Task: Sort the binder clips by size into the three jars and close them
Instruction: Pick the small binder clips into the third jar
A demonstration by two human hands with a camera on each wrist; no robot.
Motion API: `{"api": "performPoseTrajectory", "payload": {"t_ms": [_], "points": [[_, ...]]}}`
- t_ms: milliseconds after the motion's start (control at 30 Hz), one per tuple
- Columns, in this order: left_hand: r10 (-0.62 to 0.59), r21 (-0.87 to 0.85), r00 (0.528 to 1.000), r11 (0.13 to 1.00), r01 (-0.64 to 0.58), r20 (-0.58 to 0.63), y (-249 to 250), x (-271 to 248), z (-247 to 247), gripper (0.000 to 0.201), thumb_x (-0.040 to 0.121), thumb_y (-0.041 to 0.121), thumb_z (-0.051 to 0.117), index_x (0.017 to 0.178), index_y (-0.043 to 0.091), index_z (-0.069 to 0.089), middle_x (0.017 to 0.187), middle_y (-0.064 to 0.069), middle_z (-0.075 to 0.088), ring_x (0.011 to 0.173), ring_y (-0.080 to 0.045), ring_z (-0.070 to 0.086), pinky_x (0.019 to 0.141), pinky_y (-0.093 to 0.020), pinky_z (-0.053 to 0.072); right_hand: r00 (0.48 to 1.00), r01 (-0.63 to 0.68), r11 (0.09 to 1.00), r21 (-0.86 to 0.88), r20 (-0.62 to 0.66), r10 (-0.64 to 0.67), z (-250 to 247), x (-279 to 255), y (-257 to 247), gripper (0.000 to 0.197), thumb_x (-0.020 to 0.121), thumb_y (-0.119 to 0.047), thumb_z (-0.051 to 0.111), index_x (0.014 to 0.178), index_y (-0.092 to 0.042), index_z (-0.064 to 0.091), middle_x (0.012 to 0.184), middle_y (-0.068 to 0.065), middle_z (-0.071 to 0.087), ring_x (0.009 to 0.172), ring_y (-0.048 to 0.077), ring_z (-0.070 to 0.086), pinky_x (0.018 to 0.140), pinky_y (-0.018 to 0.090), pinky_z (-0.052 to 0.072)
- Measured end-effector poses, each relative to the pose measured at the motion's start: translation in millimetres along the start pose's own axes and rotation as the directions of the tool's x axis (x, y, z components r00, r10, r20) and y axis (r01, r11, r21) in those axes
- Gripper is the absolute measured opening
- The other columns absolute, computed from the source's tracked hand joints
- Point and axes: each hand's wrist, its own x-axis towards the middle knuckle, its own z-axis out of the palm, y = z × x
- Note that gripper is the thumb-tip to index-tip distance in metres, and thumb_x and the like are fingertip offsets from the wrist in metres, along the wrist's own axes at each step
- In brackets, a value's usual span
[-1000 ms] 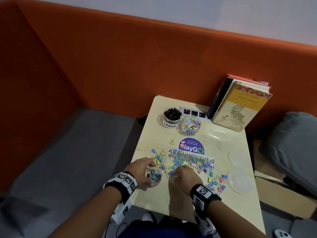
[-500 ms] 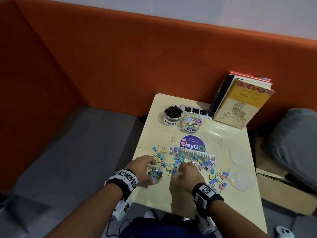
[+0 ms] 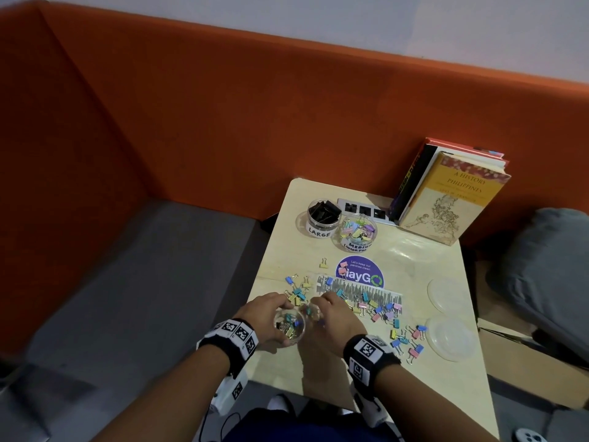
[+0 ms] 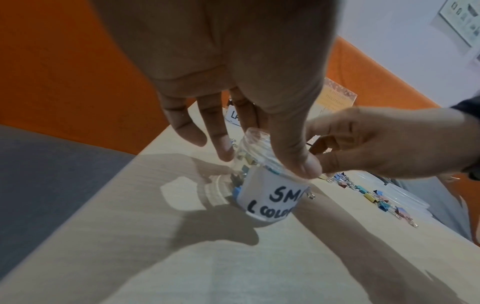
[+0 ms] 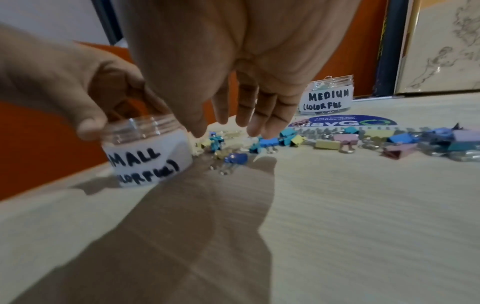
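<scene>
My left hand (image 3: 269, 312) grips the rim of the small clear jar (image 3: 289, 325) labelled SMALL (image 5: 148, 152), which stands upright near the table's front left with several colourful clips inside. My right hand (image 3: 331, 311) hovers just right of the jar. Its fingers (image 5: 255, 127) point down onto the loose small clips (image 5: 233, 158), and nothing shows between them. More loose clips (image 3: 379, 309) are strewn to the right. The LARGE jar (image 3: 323, 218) of black clips and the MEDIUM jar (image 3: 355, 232) stand open at the back.
Two clear lids (image 3: 444, 293) (image 3: 449, 338) lie near the table's right edge. Books (image 3: 446, 193) lean on the orange partition behind a white power strip (image 3: 366, 210). A purple sticker (image 3: 360, 272) marks the table (image 3: 318, 378). A grey cushion (image 3: 548, 266) sits to the right.
My right hand has shifted a little left, closer to the small jar. My left hand stays on the jar's rim.
</scene>
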Motion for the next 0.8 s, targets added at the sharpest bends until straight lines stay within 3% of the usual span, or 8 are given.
{"api": "performPoseTrajectory", "payload": {"t_ms": [67, 167, 300, 433, 667, 800], "points": [[0.007, -0.005, 1.000, 1.000, -0.007, 0.004, 0, 0, 0, 0.063, 0.061, 0.034, 0.092, 0.113, 0.035, 0.057, 0.122, 0.020, 0.055, 0.107, -0.009, 0.056, 0.093, -0.031, 0.051, 0.998, -0.038, 0.995, -0.087, 0.055, 0.043, 0, 0, 6, 0.041, 0.095, -0.025, 0.055, 0.135, -0.016, 0.052, 0.139, 0.009, 0.041, 0.121, 0.029, 0.048, 0.098, 0.036, 0.046], [0.010, -0.004, 1.000, 1.000, -0.010, 0.004, -1, 0, 0, 0.061, 0.063, 0.032, 0.091, 0.114, 0.035, 0.057, 0.123, 0.021, 0.054, 0.108, -0.008, 0.055, 0.093, -0.029, 0.050, 0.993, -0.063, 0.990, -0.125, 0.094, 0.075, 3, -3, 11, 0.044, 0.093, -0.024, 0.055, 0.136, -0.015, 0.053, 0.138, 0.008, 0.041, 0.122, 0.029, 0.047, 0.101, 0.035, 0.045], [0.015, -0.009, 1.000, 1.000, -0.015, 0.008, -1, 0, -1, 0.060, 0.063, 0.032, 0.090, 0.113, 0.034, 0.057, 0.123, 0.021, 0.054, 0.109, -0.007, 0.055, 0.093, -0.030, 0.051, 0.995, -0.063, 0.991, -0.119, 0.073, 0.072, 8, -6, 16, 0.036, 0.092, -0.019, 0.058, 0.128, -0.015, 0.060, 0.127, 0.006, 0.046, 0.107, 0.023, 0.055, 0.092, 0.026, 0.048], [0.007, -0.030, 1.000, 1.000, -0.006, 0.015, -1, 0, 0, 0.061, 0.062, 0.029, 0.091, 0.112, 0.034, 0.058, 0.124, 0.020, 0.054, 0.108, -0.008, 0.057, 0.092, -0.032, 0.053, 0.990, -0.114, 0.988, -0.105, 0.076, 0.122, 6, -3, 16, 0.029, 0.091, -0.012, 0.057, 0.119, -0.012, 0.062, 0.121, 0.007, 0.046, 0.097, 0.025, 0.059, 0.085, 0.027, 0.049], [0.016, -0.026, 1.000, 1.000, -0.016, 0.016, -1, 0, 0, 0.060, 0.062, 0.030, 0.092, 0.112, 0.033, 0.058, 0.124, 0.019, 0.055, 0.108, -0.007, 0.055, 0.093, -0.029, 0.051, 0.978, -0.182, 0.980, -0.080, 0.087, 0.189, 3, -3, 24, 0.021, 0.090, -0.016, 0.062, 0.110, -0.013, 0.061, 0.115, 0.005, 0.049, 0.091, 0.020, 0.054, 0.080, 0.027, 0.047], [0.009, -0.029, 1.000, 1.000, -0.008, 0.018, -1, 1, 0, 0.060, 0.062, 0.029, 0.092, 0.112, 0.033, 0.058, 0.124, 0.020, 0.054, 0.109, -0.007, 0.054, 0.092, -0.028, 0.051, 0.977, -0.199, 0.979, -0.039, 0.076, 0.201, 4, -5, 31, 0.014, 0.086, -0.019, 0.067, 0.100, -0.014, 0.064, 0.107, 0.002, 0.047, 0.084, 0.018, 0.050, 0.073, 0.022, 0.038]]}}
